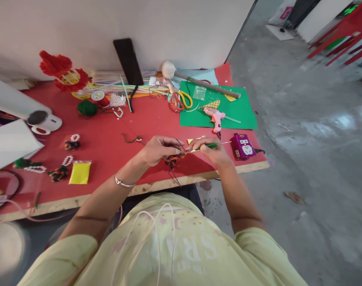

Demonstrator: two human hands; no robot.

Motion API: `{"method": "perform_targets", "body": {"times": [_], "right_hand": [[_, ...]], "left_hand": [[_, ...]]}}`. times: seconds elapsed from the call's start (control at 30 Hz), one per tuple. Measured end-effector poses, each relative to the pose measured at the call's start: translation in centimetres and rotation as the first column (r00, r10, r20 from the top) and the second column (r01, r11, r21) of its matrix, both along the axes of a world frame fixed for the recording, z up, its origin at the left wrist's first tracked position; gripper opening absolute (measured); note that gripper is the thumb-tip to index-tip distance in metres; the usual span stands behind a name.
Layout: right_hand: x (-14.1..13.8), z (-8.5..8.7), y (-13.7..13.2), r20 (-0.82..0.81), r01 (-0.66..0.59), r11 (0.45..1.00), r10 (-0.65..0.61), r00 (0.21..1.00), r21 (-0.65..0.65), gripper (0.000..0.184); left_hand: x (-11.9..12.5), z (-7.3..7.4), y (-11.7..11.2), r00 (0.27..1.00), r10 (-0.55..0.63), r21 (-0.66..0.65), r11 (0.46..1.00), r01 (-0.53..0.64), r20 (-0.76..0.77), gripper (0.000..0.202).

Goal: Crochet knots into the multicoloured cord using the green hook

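Near the table's front edge, my left hand (160, 150) pinches a small dark piece of crochet work (172, 161) flecked with orange. A dark strand of yarn (175, 176) trails from it towards the table edge. My right hand (212, 150) is closed round a crochet hook with a green handle (210, 145). One thin metal end points right, past my hand; the other end lies at the crochet piece. The exact stitch is too small to make out. Just behind my fingers lies a pale yellow paper (190, 141).
A purple power socket block (243, 147) stands right of my right hand. On the green sheet (246, 113) lie a pink glue gun (216, 118) and a stick. Scissors (185, 100), a leaning phone (128, 61), a mug (44, 121) and a yellow packet (80, 172) surround the work area.
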State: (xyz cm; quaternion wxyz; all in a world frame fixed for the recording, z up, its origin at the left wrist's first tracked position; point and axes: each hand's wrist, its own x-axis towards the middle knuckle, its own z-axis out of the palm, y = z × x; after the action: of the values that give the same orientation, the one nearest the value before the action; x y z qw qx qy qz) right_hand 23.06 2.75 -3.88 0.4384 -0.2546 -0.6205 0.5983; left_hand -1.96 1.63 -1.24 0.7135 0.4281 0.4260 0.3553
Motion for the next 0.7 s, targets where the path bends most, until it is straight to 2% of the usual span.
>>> {"method": "perform_targets", "body": {"times": [0.13,0.23,0.3,0.37,0.47,0.53,0.63,0.7], "right_hand": [[0.8,1.3,0.3,0.108,-0.067,0.996,0.061,0.992,0.051,0.022],[0.7,1.9,0.2,0.198,-0.02,0.992,-0.006,0.98,0.127,0.019],[0.2,2.0,-0.3,0.25,0.037,0.969,-0.099,0.963,0.244,0.015],[-0.7,1.9,-1.1,0.29,0.083,0.903,-0.221,0.931,0.421,0.012],[-2.0,1.5,-2.4,0.28,0.133,0.749,-0.398,0.873,0.649,0.018],[-2.8,1.1,-3.3,0.258,0.173,0.684,-0.479,0.839,0.708,0.022],[-3.8,0.1,-4.3,0.217,0.251,0.632,-0.567,0.794,0.733,0.025],[-4.6,-0.9,-4.8,0.17,0.311,0.572,-0.635,0.753,0.759,0.027]], "left_hand": [[0.0,0.2,0.1,1.0,0.024,0.008,1.0,-0.024,-0.015,0.029],[0.1,0.3,0.1,0.995,0.071,0.082,0.994,-0.066,-0.064,0.027],[0.2,0.3,0.1,0.986,0.126,0.142,0.984,-0.109,-0.11,0.026],[0.4,0.2,0.1,0.976,0.182,0.163,0.973,-0.161,-0.123,0.026],[0.8,0.0,0.2,0.97,0.238,0.102,0.968,-0.231,-0.057,0.033],[1.2,-0.1,0.2,0.967,0.254,0.066,0.965,-0.253,-0.014,0.037],[1.7,0.0,0.1,0.958,0.285,0.057,0.957,-0.286,0.02,0.037],[2.2,0.0,-0.1,0.943,0.327,0.041,0.943,-0.33,0.055,0.038]]}}
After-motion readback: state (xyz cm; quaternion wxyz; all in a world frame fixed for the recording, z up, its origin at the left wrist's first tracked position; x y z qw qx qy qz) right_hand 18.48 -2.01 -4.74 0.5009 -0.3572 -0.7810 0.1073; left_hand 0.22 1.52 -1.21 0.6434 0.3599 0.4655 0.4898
